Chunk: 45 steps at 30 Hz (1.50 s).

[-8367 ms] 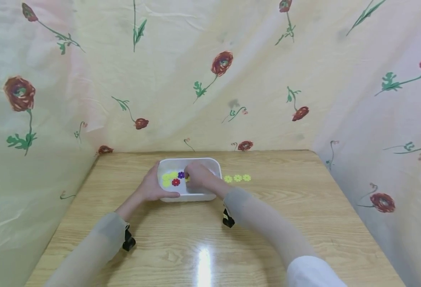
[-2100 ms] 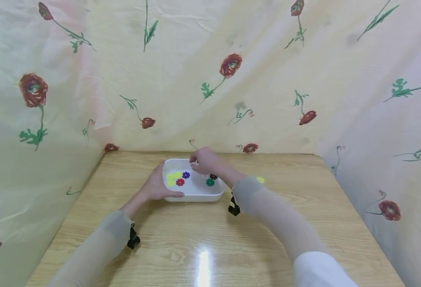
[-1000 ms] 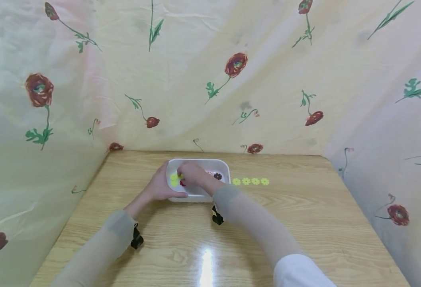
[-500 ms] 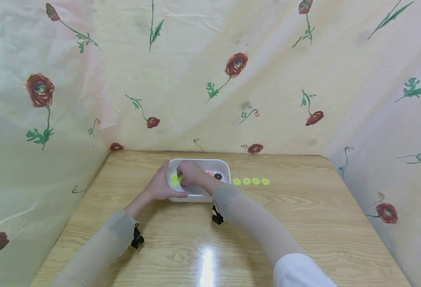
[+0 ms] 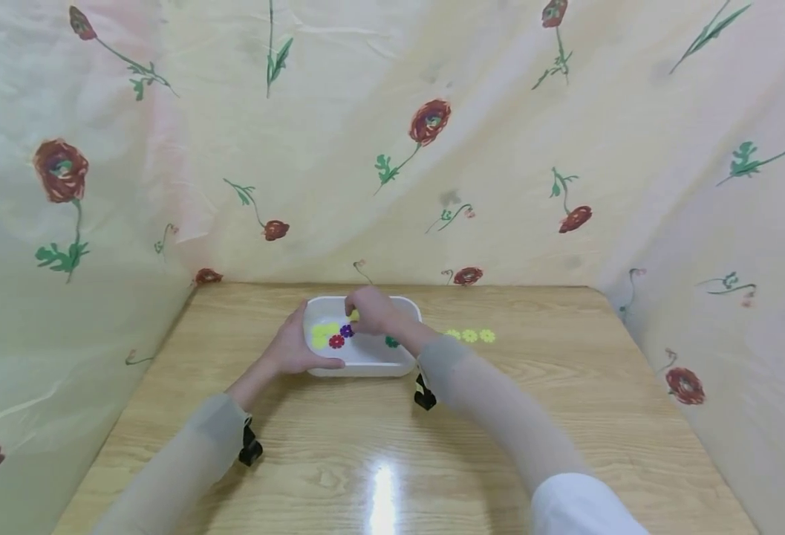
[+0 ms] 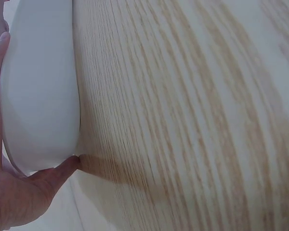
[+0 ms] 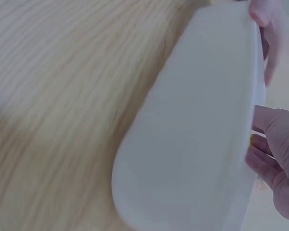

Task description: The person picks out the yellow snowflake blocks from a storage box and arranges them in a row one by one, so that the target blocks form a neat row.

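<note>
My left hand (image 5: 290, 348) grips the left end of a white plastic tray (image 5: 365, 369), thumb along the front side. In the left wrist view its fingers and thumb hug the tray's outer wall (image 6: 41, 91). Over the tray's middle, my right hand (image 5: 373, 310) pinches a yellow flower-shaped piece (image 5: 355, 316); a sliver of yellow shows between the fingers in the right wrist view. Inside the tray lie yellow flower pieces (image 5: 321, 334) at the left, a red flower piece (image 5: 336, 342), a purple one (image 5: 346, 331) and a green one (image 5: 392, 342). My right hand and wrist hide part of the tray.
On the wooden table (image 5: 339, 446), right of the tray, yellow flower pieces (image 5: 470, 336) lie in a row, partly behind my right forearm. A flower-print cloth (image 5: 339, 148) closes off the back and both sides.
The right hand has risen from the tray's left part and moved right, a yellow flower piece now in its fingers. Since the oldest frame the table row has grown. The left hand keeps its grip.
</note>
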{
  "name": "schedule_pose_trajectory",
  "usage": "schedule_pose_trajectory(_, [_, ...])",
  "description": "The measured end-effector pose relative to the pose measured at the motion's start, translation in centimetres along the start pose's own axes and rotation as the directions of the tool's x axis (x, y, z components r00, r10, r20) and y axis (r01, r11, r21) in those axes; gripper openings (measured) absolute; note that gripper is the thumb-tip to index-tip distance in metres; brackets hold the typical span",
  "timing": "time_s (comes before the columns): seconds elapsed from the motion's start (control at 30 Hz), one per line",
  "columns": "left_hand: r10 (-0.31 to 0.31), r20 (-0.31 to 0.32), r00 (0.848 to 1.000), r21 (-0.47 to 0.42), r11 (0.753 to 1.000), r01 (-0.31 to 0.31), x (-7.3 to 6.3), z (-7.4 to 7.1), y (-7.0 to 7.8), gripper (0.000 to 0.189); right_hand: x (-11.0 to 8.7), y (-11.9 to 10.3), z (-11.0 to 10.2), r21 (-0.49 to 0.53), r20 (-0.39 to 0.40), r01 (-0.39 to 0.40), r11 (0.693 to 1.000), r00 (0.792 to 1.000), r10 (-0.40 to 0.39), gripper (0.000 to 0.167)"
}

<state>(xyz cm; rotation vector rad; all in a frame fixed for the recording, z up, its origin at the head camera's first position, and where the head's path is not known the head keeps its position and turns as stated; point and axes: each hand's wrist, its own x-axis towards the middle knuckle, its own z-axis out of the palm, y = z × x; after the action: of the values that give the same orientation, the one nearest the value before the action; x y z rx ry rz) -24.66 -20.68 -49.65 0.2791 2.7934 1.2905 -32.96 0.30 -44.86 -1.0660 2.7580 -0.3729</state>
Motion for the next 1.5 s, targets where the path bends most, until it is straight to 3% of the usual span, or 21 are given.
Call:
schedule_pose_trajectory(0.37, [0.070,-0.022,0.997,-0.046,0.996,-0.071,0.4,0.2,-0.1,0.120,-2.1,3.2,-2.6,0.031,-0.109,-0.033,0.999,0.993,0.036,0.021])
schedule_pose_trajectory(0.73, [0.069,-0.020,0.997,-0.033,0.997,-0.070,0.0,0.0,0.1,0.122,-4.0,5.4,-3.8,0.010,-0.155,-0.086,0.996,0.984,0.087,0.019])
schedule_pose_trajectory(1.5, [0.066,-0.009,0.998,-0.016,0.998,-0.066,-0.3,0.1,0.5,0.122,-8.8,10.8,-6.2,-0.039,-0.236,-0.131,0.991,0.965,0.118,0.019])
